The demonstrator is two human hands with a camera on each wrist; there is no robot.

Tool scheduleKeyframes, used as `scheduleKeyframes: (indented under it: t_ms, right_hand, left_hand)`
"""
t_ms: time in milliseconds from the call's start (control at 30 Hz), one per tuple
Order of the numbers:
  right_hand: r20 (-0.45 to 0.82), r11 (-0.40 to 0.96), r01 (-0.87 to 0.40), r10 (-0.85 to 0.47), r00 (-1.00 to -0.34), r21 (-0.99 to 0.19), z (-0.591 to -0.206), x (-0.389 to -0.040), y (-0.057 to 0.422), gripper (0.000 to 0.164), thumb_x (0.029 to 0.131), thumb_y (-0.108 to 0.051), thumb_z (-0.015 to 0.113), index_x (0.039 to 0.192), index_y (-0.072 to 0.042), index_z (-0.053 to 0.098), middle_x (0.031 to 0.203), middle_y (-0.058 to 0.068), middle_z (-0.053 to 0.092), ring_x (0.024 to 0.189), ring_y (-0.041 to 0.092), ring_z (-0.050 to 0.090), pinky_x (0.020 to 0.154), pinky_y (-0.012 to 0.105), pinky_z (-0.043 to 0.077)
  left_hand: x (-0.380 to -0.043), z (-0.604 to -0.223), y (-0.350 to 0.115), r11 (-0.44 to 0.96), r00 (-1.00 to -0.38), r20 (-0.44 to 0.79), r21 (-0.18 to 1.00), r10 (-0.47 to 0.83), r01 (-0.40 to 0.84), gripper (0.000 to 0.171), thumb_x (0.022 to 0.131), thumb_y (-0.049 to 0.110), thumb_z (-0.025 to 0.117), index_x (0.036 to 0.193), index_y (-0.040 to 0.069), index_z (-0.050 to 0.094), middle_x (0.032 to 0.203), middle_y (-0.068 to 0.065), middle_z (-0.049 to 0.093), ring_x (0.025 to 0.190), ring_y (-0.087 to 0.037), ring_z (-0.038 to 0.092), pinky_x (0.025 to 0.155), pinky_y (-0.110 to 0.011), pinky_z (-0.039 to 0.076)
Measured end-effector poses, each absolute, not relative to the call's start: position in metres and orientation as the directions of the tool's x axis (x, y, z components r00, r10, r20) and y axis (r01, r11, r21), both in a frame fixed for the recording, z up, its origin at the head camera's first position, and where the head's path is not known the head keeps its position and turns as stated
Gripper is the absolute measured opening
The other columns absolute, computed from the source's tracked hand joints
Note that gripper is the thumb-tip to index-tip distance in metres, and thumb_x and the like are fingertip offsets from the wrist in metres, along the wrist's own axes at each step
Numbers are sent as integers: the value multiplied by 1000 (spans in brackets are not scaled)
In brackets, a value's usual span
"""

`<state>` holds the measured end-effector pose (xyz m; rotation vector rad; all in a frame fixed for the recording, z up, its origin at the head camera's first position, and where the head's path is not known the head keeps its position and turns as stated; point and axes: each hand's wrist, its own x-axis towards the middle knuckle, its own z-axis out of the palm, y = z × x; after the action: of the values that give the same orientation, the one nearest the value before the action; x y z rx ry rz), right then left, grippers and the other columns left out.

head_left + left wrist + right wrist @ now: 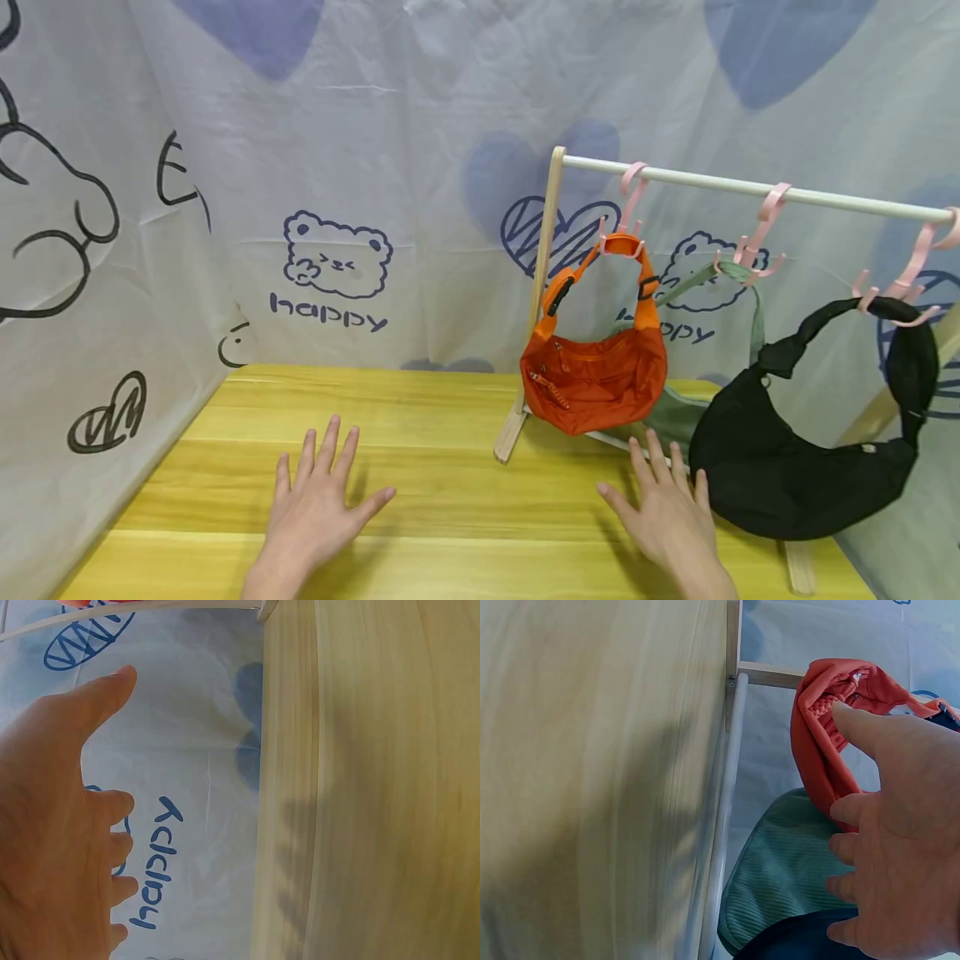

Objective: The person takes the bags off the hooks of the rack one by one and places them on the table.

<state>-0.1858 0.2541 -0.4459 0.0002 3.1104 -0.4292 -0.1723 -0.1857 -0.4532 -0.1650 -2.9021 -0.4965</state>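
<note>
My left hand (315, 508) is spread over the left part of the wooden table (450, 508), fingers straight and holding nothing. My right hand (667, 517) is spread too, in front of the rack, with its fingertips just below an orange-red bag (600, 383). That bag hangs by its strap from a pink hook (633, 200). Right of it hangs a black bag (802, 475), whose left side lies beside my right hand. Between them and farther back is a green bag (787, 855), mostly hidden in the head view; the right wrist view shows its ribbed surface.
The rack has a white top rail (705, 179), a wooden post (549, 233) and a foot (512, 433) on the table. Two more pink hooks hold the green and black bags. A printed cloth (420, 167) with hearts and bears hangs behind and along the left side.
</note>
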Motion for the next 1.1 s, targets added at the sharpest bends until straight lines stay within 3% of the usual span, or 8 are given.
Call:
scheduleKeyframes:
  t_ms: [633,900,1100]
  right_hand:
    - [65,952,-7,14,-998,-305,-436,-172,253,108,91,-89,33,166,-12,25,172,18,15,153,53,12,113,81,2]
    - [248,952,-65,12,-969,-300,-426,-168,249,94,98,-76,44,163,-9,35,170,18,25,152,49,22,115,78,10]
    - [473,928,-155,25,-881,-338,-419,-167,247,71,103,-53,60,154,-5,48,162,19,41,144,45,39,114,75,22]
  left_hand:
    - [-172,-446,-177,921,-950,302,342,82,188,95,96,73,53,164,11,30,172,-15,17,154,-46,20,120,-72,9]
    - [-174,-442,-171,884,-913,404,402,60,237,84,97,62,63,158,9,43,168,-15,31,148,-43,36,121,-66,22]
    - [-181,-437,-166,849,-805,593,409,33,336,68,94,44,75,148,8,55,160,-11,46,134,-41,53,111,-60,39]
